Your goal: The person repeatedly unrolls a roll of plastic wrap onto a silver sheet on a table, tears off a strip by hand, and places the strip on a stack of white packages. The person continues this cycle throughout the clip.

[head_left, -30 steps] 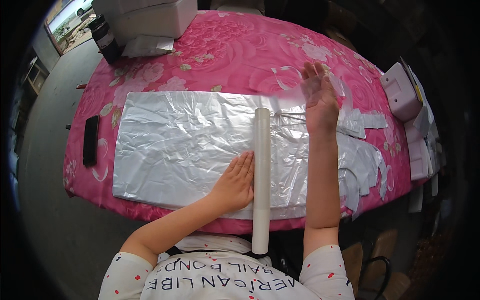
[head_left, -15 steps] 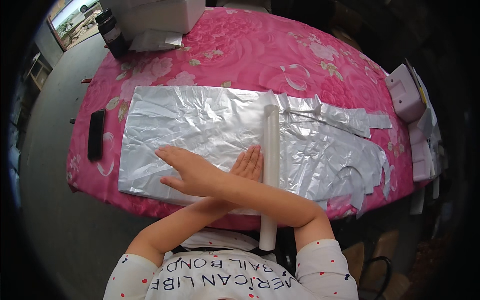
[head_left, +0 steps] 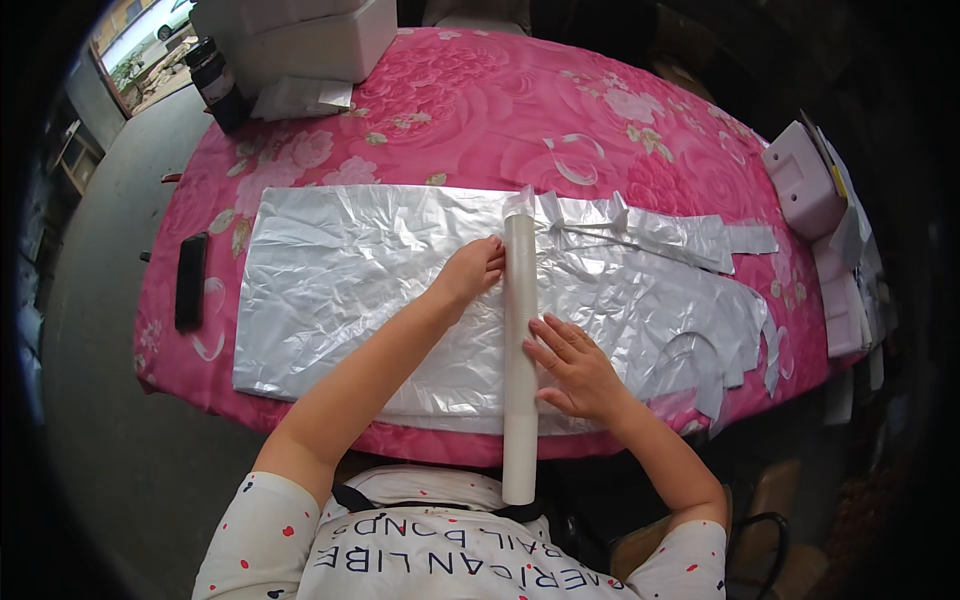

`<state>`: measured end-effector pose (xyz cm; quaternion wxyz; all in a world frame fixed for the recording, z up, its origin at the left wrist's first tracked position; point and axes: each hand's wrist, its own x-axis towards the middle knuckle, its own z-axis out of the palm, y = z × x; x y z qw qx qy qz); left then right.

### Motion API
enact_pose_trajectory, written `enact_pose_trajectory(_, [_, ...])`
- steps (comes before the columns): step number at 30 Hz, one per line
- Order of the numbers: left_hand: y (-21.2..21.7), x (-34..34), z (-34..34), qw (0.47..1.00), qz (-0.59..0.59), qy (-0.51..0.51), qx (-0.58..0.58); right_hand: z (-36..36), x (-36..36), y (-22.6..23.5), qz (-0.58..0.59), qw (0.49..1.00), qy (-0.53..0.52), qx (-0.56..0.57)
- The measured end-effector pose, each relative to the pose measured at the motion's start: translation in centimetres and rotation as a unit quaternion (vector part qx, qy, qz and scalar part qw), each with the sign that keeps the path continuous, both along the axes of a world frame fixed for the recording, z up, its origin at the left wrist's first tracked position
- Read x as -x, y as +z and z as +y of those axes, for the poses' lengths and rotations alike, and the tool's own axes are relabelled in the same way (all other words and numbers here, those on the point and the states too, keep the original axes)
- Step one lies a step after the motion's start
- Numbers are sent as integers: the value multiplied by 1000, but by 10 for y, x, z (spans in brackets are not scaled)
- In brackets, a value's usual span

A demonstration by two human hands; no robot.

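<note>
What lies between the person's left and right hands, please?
The head view shows a long pale roll between the left hand and the right hand, lying across the silvery sheeting.

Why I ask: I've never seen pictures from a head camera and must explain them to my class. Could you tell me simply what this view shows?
There is no machine here, just a person's two bare hands. The camera is worn on the head and looks down, and its wide lens makes straight edges bend.

A pink flowered tablecloth lies under crinkled, silvery plastic sheeting. Across that lies a long whitish roll, its near end sticking out past the table edge. The left hand is at the roll's left side, the right hand at its right, fingers spread. Neither wraps around it.

Farther off are a white box and a dark jar; at left lies a flat black object, perhaps a phone.
</note>
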<state>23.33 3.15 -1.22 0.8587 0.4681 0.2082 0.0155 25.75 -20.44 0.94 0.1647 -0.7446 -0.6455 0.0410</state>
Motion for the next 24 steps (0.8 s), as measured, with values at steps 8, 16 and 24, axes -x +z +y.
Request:
enact_pose_trajectory(8, [36,110,53,969,-44,-16,-243,94,42,-3,21,996,78,-31])
enact_pose_trajectory(16, [40,275,112,947,49,172,-267,197,119,33,304,897,261,-189])
enact_pose_trajectory(24, [29,363,88,936,117,188,-275,247,86,-13,25,964,223,-140])
